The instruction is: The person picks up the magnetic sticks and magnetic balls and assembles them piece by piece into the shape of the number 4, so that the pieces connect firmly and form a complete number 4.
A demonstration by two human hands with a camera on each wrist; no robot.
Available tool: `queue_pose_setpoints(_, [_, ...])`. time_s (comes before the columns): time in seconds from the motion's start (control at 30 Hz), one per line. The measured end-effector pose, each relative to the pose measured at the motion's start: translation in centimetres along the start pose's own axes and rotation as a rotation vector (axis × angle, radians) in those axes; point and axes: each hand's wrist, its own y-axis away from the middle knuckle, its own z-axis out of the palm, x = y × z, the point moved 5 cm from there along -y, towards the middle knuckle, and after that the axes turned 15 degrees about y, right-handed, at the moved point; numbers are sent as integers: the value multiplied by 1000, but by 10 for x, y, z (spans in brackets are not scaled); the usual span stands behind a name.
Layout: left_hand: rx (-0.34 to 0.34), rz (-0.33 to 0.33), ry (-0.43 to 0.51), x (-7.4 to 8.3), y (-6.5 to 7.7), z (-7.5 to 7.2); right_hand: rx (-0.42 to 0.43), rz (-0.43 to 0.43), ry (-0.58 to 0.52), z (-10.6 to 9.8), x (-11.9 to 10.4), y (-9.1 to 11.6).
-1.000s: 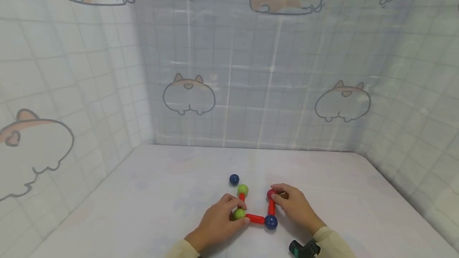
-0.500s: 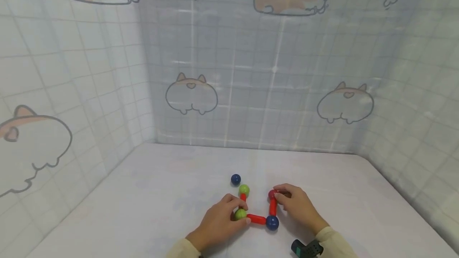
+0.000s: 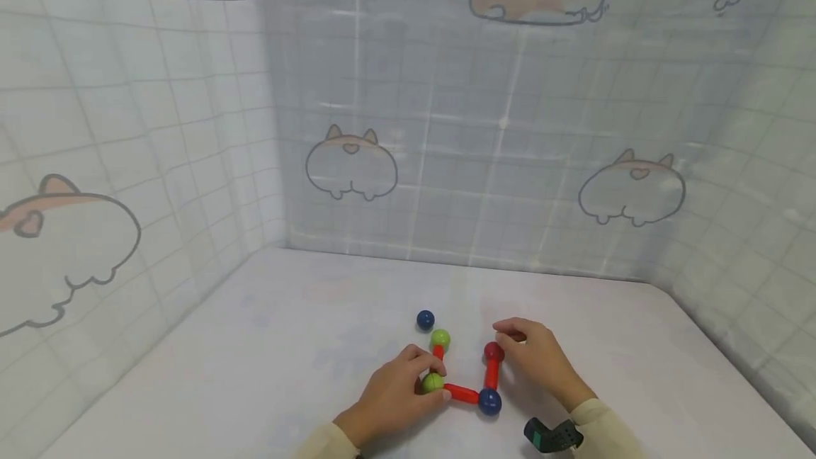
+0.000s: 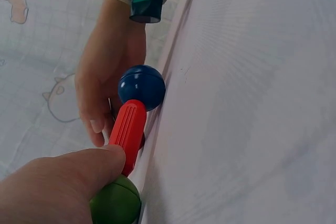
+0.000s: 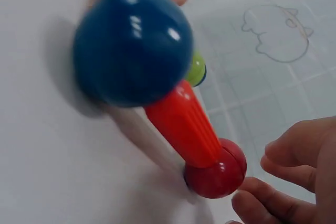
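A U-shaped chain of toy balls and rods lies on the table. My left hand [image 3: 395, 388] pinches its near green ball [image 3: 433, 382] between thumb and fingers. From there one red rod [image 3: 462, 394] runs to a blue ball [image 3: 489, 401], and another red rod [image 3: 491, 375] leads on to a red ball [image 3: 494, 352]. A second green ball [image 3: 440, 338] tops a short red rod beyond the left fingers. Right beside the red ball, my right hand [image 3: 542, 360] has its fingers loosely bent, holding nothing; in the right wrist view its fingertips [image 5: 244, 205] are close to the red ball.
A separate dark blue ball [image 3: 425, 320] lies just behind the far green ball. The white table [image 3: 306, 346] is enclosed by cloth walls with dog drawings [image 3: 350, 165]. A dark device [image 3: 551, 436] is strapped to the right wrist.
My right hand has let go of the red ball and drawn slightly away from it. The left hand keeps hold of the green ball. The head view has shifted a little.
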Motion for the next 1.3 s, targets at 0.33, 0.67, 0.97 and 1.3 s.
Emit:
queue_pose_setpoints(0.33, [-15,-26,27,-5,6,2,-154,46,-120,7,-1,-15])
queue_pose_setpoints(0.67, [-16,-5,26,-4,4,1,-299,71,-147,18,0,-33])
queue_pose_setpoints(0.97, [-20,2,14,-1,1,-1,-375,39,-115,17,-8,-40])
queue_pose_setpoints(1.3, [-21,-13,20,-1,-2,-5,-318,43,-176,2,-2,-36])
